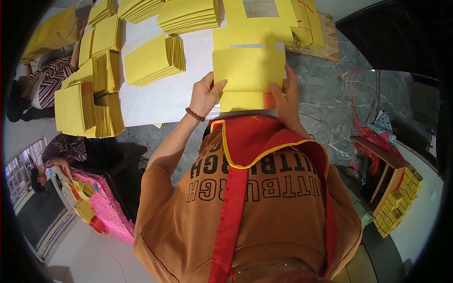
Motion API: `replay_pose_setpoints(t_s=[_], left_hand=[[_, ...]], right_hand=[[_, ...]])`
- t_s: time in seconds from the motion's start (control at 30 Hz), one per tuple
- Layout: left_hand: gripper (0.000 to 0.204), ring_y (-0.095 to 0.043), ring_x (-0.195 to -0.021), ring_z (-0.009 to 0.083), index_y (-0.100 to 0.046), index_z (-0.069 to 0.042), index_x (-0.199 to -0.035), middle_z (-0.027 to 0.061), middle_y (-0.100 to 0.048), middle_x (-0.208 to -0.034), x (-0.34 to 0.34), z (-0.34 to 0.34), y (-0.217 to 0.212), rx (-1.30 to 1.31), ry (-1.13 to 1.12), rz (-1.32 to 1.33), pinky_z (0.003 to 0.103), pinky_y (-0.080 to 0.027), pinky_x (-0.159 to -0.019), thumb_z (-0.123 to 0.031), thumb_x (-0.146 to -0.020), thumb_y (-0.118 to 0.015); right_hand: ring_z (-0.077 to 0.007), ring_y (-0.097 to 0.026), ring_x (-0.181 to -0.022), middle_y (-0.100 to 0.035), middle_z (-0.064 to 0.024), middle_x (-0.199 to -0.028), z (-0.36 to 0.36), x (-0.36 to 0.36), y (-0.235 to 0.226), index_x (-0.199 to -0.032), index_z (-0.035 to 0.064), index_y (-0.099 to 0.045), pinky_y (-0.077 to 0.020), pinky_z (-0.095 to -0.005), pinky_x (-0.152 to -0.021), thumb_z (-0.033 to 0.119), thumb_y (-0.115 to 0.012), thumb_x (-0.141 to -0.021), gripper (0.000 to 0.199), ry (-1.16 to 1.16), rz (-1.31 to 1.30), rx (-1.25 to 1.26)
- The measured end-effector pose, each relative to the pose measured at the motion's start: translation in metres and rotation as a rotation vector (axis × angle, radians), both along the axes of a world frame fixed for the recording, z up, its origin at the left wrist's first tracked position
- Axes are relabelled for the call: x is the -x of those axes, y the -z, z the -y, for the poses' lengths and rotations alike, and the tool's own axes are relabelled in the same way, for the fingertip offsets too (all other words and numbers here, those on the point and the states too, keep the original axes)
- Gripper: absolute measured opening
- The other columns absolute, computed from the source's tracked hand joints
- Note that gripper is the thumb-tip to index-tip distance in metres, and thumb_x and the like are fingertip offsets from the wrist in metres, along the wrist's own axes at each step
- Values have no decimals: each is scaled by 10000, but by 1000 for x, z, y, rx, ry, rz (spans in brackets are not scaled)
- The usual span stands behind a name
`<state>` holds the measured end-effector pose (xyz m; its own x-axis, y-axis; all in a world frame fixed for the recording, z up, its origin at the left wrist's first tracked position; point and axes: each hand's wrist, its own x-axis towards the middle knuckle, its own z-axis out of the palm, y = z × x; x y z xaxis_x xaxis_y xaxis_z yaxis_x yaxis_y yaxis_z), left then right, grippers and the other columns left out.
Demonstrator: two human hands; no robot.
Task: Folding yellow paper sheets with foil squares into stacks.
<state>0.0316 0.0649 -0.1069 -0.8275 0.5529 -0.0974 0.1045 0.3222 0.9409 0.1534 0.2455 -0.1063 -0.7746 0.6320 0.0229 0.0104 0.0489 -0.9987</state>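
Observation:
My left hand (206, 94), with a brown bead bracelet at the wrist, grips the left edge of a yellow paper sheet (247, 70), thumb on top. My right hand (288, 99) pinches the sheet's right edge, its thumb near the lower corner. Whether the sheet is single or folded I cannot tell. Below it another yellow paper (240, 101) shows, with an orange patch at its right end, at the near edge of the white table (155, 104). Further yellow paper lies just beyond the sheet.
Fanned stacks of yellow paper (151, 61) cover the table's left and far sides. A tied yellow bundle (309, 23) rests on a wooden board at the far right. Two people are on the left, one by a pink-covered table (106, 203). Red strings (363, 127) hang at the right.

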Motion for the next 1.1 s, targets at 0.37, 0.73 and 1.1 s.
replay_pose_setpoints(t_s=[0.37,0.73,1.1], left_hand=[[192,-457,-534,86,-568,22,-918,43,-544,-613,7,-8,-2,54,-76,130,246,-386,-495,-134,-807,-576],[354,-527,-598,136,-496,0,-1081,81,-586,-698,9,-12,-13,62,-96,102,273,-415,-534,-129,-776,-621],[451,-372,-1133,346,-476,-111,-1193,164,-427,-1219,-1,-54,-29,353,305,-968,455,-294,-924,-347,-814,-542]], right_hand=[[-82,-537,-726,-628,-87,-848,-14,12,16,-1097,18,-566,-429,-215,-656,96,-585,-802,306,-43,138,96],[-115,-556,-870,-608,-102,-994,-17,16,6,-1144,-11,-533,-434,-226,-757,76,-569,-822,335,-75,309,-63],[-172,-606,-657,-645,-155,-782,-14,16,15,-1049,27,-602,-464,-264,-621,145,-598,-774,299,42,176,-190]])
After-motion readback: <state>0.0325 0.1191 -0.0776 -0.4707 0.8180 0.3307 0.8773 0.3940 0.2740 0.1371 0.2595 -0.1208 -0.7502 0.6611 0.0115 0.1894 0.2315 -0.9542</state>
